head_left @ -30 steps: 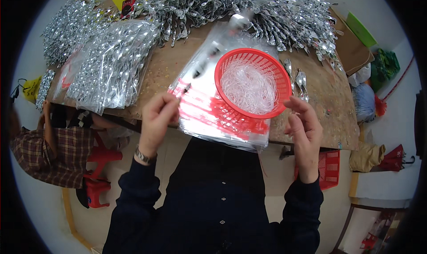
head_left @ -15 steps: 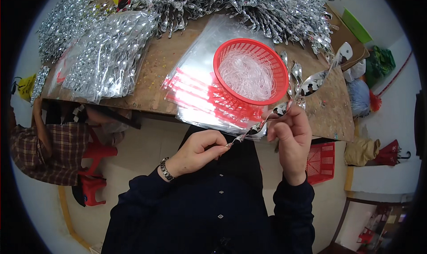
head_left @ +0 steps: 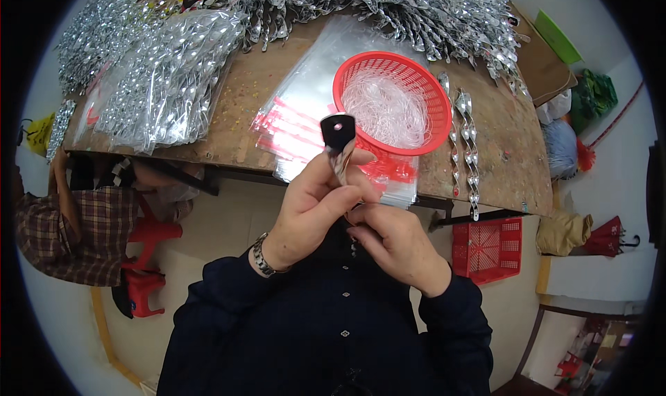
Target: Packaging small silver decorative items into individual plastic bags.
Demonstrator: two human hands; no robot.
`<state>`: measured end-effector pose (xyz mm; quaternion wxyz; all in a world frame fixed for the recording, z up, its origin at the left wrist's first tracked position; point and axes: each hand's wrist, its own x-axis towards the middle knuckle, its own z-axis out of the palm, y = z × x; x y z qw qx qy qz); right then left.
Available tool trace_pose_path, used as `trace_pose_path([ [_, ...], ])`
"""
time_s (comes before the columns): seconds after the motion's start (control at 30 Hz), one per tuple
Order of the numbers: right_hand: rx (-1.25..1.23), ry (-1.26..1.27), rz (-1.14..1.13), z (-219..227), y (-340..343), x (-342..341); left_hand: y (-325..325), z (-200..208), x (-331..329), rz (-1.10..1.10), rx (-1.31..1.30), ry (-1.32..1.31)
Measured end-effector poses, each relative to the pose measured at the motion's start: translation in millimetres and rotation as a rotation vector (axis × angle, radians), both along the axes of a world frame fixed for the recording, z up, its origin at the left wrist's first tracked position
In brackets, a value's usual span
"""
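Note:
My left hand (head_left: 302,212) is closed around a shiny twisted silver strip (head_left: 338,138), whose wide, dark-reflecting end with a small hole points up past the fingers. My right hand (head_left: 402,247) pinches near the strip's lower part, close against the left fingertips. What lies between the right fingers is mostly hidden. Just beyond the hands stands a red plastic basket (head_left: 442,97) filled with clear thread (head_left: 388,111). It rests on a stack of clear plastic bags (head_left: 312,70) with red printed ends. Two twisted silver strips (head_left: 471,153) lie right of the basket.
Heaps of silver strips (head_left: 444,21) cover the far side of the wooden table (head_left: 506,160). A bag packed with strips (head_left: 166,83) lies at left. Below the table's right edge sits a red crate (head_left: 488,250). Another person (head_left: 76,236) sits at left near red stools (head_left: 146,295).
My right hand has come down and left to meet the left hand. The strip's wide end has swung from the upper right to upright above the left hand, which has risen slightly.

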<state>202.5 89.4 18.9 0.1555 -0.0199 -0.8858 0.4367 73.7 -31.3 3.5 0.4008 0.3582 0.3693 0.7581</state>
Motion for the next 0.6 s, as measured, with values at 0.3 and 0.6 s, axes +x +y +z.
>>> trace_pose_path([
  [0.3, 0.159, 0.040, -0.158, 49.2, 60.1, -20.5, 14.0, -0.9, -12.2, 0.182, -0.082, -0.103],
  [0.6, 0.561, 0.149, -0.206, 24.7, 132.3, -96.1, 23.2, -3.7, -16.0, 0.169, -0.169, -0.117],
])
